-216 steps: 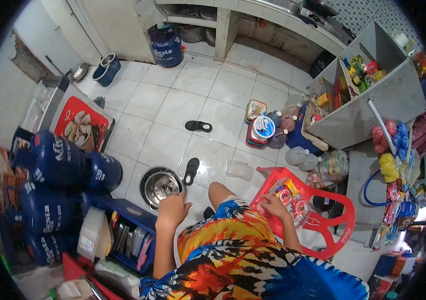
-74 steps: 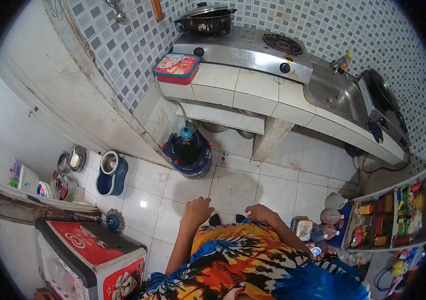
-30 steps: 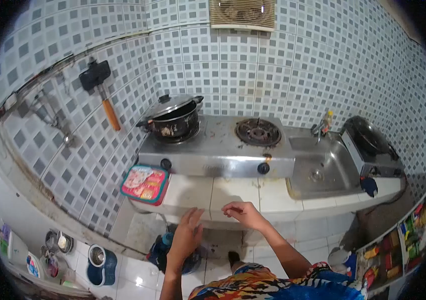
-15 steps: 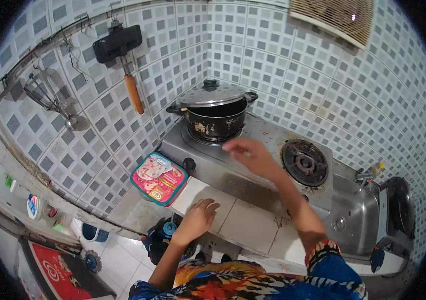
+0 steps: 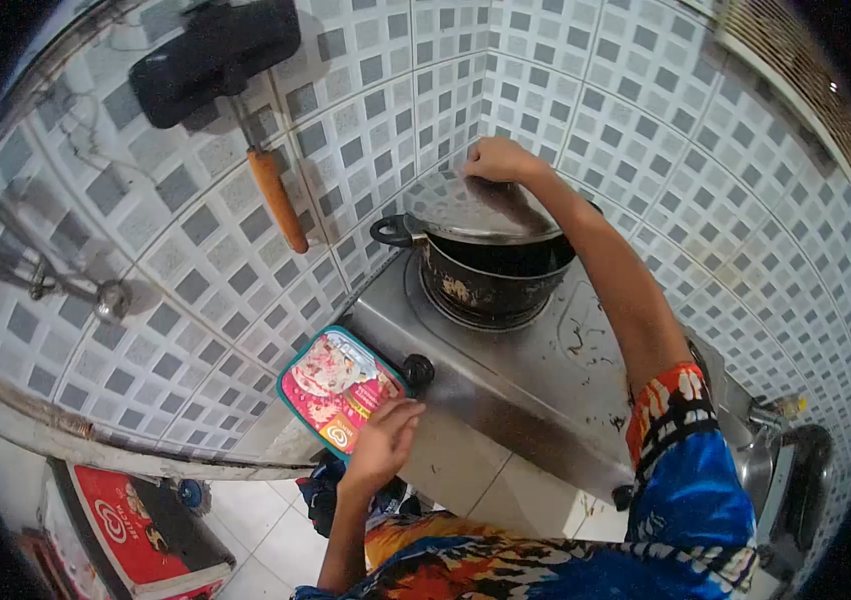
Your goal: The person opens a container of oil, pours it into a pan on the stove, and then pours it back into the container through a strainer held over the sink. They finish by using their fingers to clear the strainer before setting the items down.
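Observation:
Tilted over the black pot (image 5: 491,280) is a shiny metal lid (image 5: 491,225), with a dark gap at the front. My right hand (image 5: 501,162) is closed at the top of this lid, round its knob, which the fingers hide. The pot, with worn patches on its side, stands on the left burner of the stove. Lower down, my left hand (image 5: 383,442) hovers by the near right corner of a pink ice cream tub (image 5: 331,385) with a teal rim. Its fingers are loosely bent and hold nothing.
The steel stove (image 5: 506,375) has a black knob (image 5: 418,370) beside the tub. A black pan with an orange-brown handle (image 5: 278,200) hangs on the tiled left wall, near a whisk (image 5: 21,250). To the right are the sink and its tap (image 5: 771,415).
My right hand has moved up and away from me, from in front of the pot to the lid's knob. My left hand has shifted to the tub's corner. The view has moved closer to the stove.

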Tool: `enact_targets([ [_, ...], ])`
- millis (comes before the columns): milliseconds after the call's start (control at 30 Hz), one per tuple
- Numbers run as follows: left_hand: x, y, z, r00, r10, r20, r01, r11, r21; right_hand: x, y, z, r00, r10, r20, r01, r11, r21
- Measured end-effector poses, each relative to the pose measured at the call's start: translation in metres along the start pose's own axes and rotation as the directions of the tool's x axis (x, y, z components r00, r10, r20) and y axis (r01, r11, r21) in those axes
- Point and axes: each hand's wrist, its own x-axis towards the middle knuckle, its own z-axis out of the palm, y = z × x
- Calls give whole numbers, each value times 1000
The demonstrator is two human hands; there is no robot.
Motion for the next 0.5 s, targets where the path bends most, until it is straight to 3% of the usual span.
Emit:
enact_targets([
  [100, 30, -2, -14, 989, -133, -67, 127, 987, -95, -2, 19, -6, 998, -46, 41, 46, 999, 5],
  [133, 42, 1, -19, 989, -142, -50, 137, 986, -93, -15, 20, -21, 997, -68, -47, 70, 997, 46],
  [200, 74, 6, -27, 980, 68, -189, -36, 985, 167, -32, 30, -52, 983, -48, -179, 68, 992, 108],
  [267, 104, -2, -31, 944, 140, -298, -57, 961, 271, -54, 47, -82, 962, -25, -272, 61, 990, 127],
  [333, 137, -6, -29, 884, 85, -460, -10, 986, 165, -87, 53, -110, 931, -15, -363, 66, 990, 129],
  [367, 151, -9, -27, 887, 81, -454, -6, 986, 165, -106, 51, -122, 916, 10, -401, 52, 988, 143],
  [400, 164, -14, -23, 854, -210, -475, 80, 957, -279, -127, 47, -134, 919, 76, -386, 5, 979, 205],
  [433, 177, -20, -20, 798, -477, -369, 129, 732, -669, -147, 46, -142, 918, 141, -370, -40, 963, 266],
  [467, 189, -26, -21, 800, -475, -367, 130, 734, -667, -166, 54, -144, 902, 121, -415, -21, 971, 237],
  [500, 199, -33, -24, 793, -564, -231, 161, 559, -813, -186, 61, -145, 884, 102, -456, -7, 978, 207],
])
